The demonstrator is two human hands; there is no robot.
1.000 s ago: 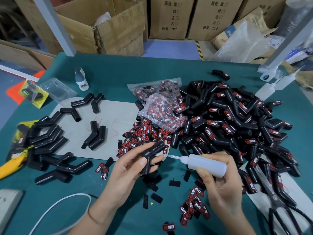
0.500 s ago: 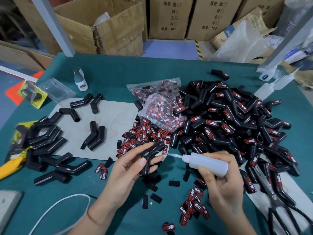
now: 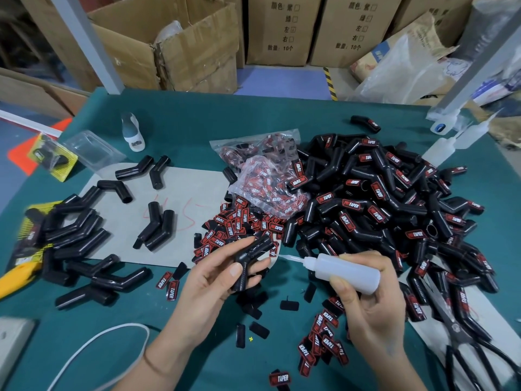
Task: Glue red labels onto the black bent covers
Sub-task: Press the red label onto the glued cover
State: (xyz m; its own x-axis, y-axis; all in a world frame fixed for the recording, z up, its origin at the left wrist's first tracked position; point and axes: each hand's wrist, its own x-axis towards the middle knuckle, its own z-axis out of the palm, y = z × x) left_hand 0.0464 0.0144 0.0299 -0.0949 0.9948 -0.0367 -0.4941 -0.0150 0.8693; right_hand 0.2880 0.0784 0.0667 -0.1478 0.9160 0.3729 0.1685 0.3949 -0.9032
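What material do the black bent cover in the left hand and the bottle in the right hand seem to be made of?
Bent cover: probably rubber or soft plastic, semi-glossy black; it shows soft highlights. Bottle: likely soft plastic, translucent white and matte, with a thin nozzle.

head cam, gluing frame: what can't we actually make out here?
- Head view: whether glue leaves the glue bottle nozzle: too small, against the bent cover.
- The cover's lower leg: partly hidden by the left hand.
- Scissors: handles cut off by the bottom-right edge.
- Label bag contents: blurred by crinkled plastic.
- Bottle's far side: hidden by the right hand.
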